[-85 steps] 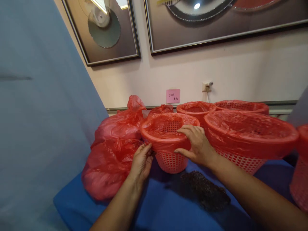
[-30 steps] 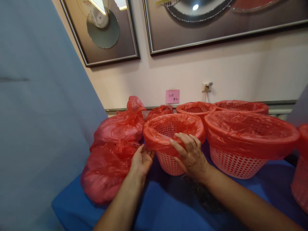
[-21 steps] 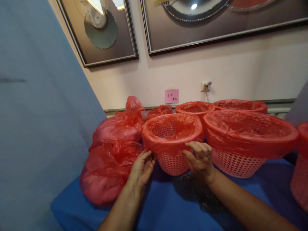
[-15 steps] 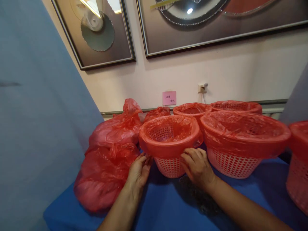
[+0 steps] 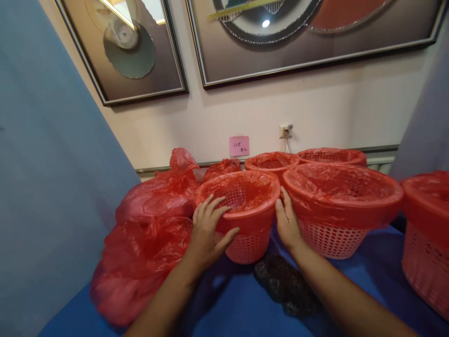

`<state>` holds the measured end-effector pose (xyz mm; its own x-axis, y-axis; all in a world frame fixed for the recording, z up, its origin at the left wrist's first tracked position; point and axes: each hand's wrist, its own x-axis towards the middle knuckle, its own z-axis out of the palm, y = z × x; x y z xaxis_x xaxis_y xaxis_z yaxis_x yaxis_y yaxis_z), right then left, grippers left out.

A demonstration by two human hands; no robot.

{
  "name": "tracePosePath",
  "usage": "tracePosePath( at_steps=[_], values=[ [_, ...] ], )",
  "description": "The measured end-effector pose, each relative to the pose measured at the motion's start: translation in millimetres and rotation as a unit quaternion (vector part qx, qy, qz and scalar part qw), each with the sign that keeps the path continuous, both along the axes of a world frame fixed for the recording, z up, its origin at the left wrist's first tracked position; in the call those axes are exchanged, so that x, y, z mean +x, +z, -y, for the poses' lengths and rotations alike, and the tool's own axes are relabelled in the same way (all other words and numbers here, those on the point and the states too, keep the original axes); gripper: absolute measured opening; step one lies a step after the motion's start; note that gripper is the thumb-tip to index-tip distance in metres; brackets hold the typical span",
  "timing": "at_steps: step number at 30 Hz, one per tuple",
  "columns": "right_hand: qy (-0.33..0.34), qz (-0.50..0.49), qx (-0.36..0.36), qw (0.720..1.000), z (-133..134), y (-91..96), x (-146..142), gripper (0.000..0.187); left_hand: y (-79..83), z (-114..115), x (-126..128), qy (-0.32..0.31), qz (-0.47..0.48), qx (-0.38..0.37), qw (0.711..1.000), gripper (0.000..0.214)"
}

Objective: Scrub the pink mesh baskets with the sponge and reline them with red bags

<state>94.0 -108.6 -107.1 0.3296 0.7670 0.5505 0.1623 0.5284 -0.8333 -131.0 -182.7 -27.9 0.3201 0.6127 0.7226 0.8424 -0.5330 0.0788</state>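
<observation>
In the middle stands a small pink perforated basket (image 5: pixel 247 248), lined with a red plastic bag (image 5: pixel 257 187) folded down over its rim. My left hand (image 5: pixel 210 229) is at the basket's near left rim, fingers spread and thumb apart; whether it touches cannot be made out. At the right side of the same basket is my right hand (image 5: pixel 287 222), its fingers extended upward along the rim, in the gap beside a larger lined basket (image 5: pixel 333 238). On the blue cloth below lies a dark, crumpled, shiny bundle (image 5: pixel 286 283), partly behind my right forearm.
Full red plastic bags (image 5: pixel 143 267) are piled at the left. More lined baskets stand behind, and another basket (image 5: pixel 426 257) is at the right edge. A pink note (image 5: pixel 239 146) and a wall socket (image 5: pixel 285 131) are on the wall, below framed pictures (image 5: pixel 301 70).
My left hand has risen from under the basket's rim to its near left side and spread out. My right hand has moved up from the front to the basket's right side.
</observation>
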Motion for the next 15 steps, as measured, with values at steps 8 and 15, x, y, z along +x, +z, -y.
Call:
tracePosePath(
  at_steps=[8,15],
  values=[
    [0.049,-0.120,-0.088,0.988,0.1,-34.1,-3.1,0.075,44.1,10.7,2.6,-0.026,0.094,-0.068,0.993,0.050],
    [-0.063,0.145,0.134,0.978,27.0,-22.5,-10.6,0.073,105.8,-74.1,78.6,-0.096,0.215,-0.339,0.911,0.062]
  ],
)
